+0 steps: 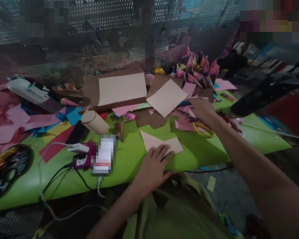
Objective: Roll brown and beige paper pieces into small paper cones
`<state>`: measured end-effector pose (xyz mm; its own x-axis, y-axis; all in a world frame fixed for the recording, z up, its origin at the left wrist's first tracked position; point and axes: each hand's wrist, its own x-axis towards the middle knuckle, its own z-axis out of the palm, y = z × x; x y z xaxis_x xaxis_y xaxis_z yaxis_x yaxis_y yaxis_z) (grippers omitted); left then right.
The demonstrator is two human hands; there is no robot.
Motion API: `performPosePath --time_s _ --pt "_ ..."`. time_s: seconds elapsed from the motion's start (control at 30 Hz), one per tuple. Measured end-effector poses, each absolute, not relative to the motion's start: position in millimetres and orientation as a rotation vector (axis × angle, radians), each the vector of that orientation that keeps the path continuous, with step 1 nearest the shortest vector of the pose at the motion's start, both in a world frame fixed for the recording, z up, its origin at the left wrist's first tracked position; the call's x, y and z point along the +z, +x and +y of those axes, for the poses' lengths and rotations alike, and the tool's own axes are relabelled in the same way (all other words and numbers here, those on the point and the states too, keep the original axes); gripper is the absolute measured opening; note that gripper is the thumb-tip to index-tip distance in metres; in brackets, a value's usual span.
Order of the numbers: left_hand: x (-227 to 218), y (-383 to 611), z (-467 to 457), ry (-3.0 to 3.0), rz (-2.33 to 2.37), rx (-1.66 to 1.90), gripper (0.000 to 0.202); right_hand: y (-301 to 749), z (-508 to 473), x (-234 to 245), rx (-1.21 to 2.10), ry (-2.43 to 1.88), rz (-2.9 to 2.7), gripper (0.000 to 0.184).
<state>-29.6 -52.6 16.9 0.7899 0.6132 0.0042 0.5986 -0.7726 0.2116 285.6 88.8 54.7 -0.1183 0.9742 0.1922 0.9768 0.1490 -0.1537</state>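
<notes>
My left hand (156, 163) lies flat with its fingers spread on a pale, notched piece of paper (171, 145) at the front edge of the green table. My right hand (203, 109) reaches across to a heap of pink paper pieces (183, 121); its fingertips are dim, and I cannot tell whether they grip anything. Just below that hand are scissors with yellow handles (204, 129). Behind my hands a pale square sheet (167, 97) lies turned on brown paper, beside a larger pale rectangular sheet (122, 89).
A roll of tan paper (94, 122) and a small brown paper cone (119, 130) lie left of centre. A phone (104, 154) is on a cable next to a purple adapter (83, 161). Several pink paper cones (198, 71) crowd the back; a tape roll (21, 166) lies left.
</notes>
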Motion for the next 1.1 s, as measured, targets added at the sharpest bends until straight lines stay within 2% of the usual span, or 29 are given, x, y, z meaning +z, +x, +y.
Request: performPosePath --time_s 0.3,0.5,0.63,0.87,0.97,1.1 --pt "33.8 -13.8 -43.0 2.790 0.957 0.085 0.056 283.0 106.7 65.0 0.016 -2.003 -2.278 0.037" --pt "20.4 -14.5 -41.6 2.798 0.912 0.104 0.068 288.2 108.0 78.7 -0.003 -2.077 -2.295 0.040" --pt "14.9 -16.7 -42.8 2.824 0.880 0.151 0.076 293.0 98.0 96.1 -0.105 -2.160 -2.233 0.035" --pt "10.9 -16.8 -41.8 2.823 0.880 0.194 0.077 319.3 37.7 129.9 -0.332 -2.294 -2.082 0.028" --pt "13.0 -16.1 -41.6 2.831 0.882 0.184 0.080 332.6 -1.1 122.4 -0.198 -2.161 -2.054 0.033" --pt "14.7 -14.7 -41.4 2.824 0.893 0.166 0.085 336.1 -54.2 90.9 0.175 -1.913 -2.050 0.039"
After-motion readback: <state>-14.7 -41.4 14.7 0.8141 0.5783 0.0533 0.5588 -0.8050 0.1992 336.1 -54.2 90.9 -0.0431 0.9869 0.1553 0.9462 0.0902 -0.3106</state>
